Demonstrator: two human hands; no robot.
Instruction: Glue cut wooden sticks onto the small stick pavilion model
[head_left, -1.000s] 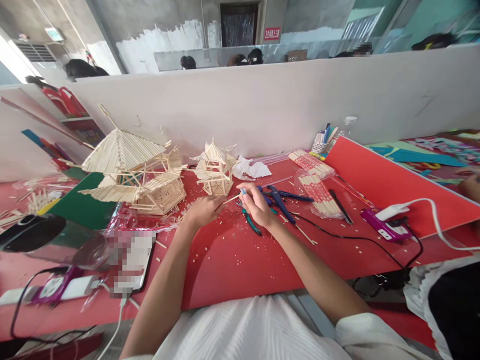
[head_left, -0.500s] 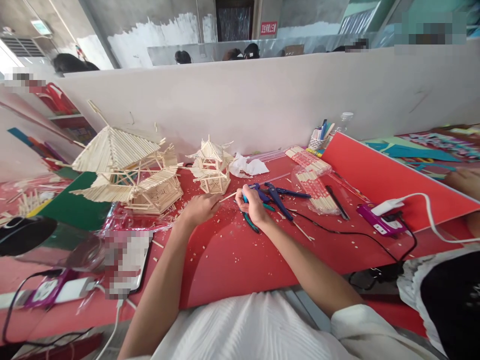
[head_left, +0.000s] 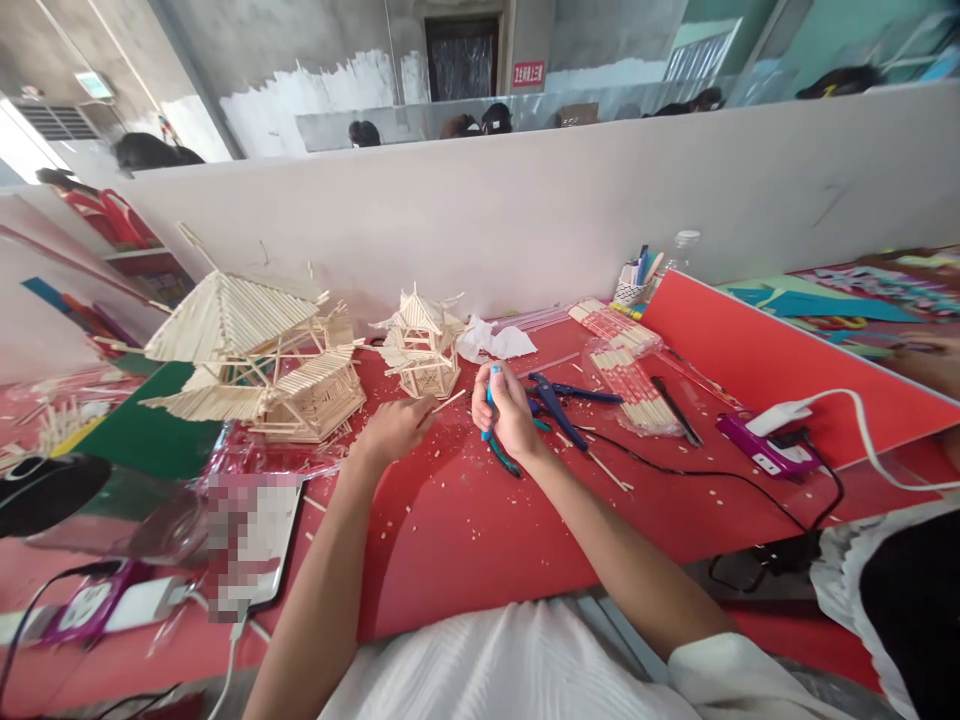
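Stick (head_left: 451, 401), thin, pale and wooden, held at one end in my left hand (head_left: 394, 432); its free end points toward my right hand (head_left: 510, 415) and stops just short of it, over the red tabletop (head_left: 480, 560) and nearer me than the smaller stick-built pavilion (head_left: 426, 350). My left fingers, curled together, appear to pinch it, though the thumb's placement is hidden. My right fingers wrap a slim blue tool (head_left: 490, 398), whose working end I cannot make out. I judge the stick light, stiff and scarcely slippery, but liable to snap if levered; it is best pinched firmly close to the free end. Blue plier-type tool (head_left: 562, 412) and wrapped stick bundles (head_left: 637, 390) lie to the right.
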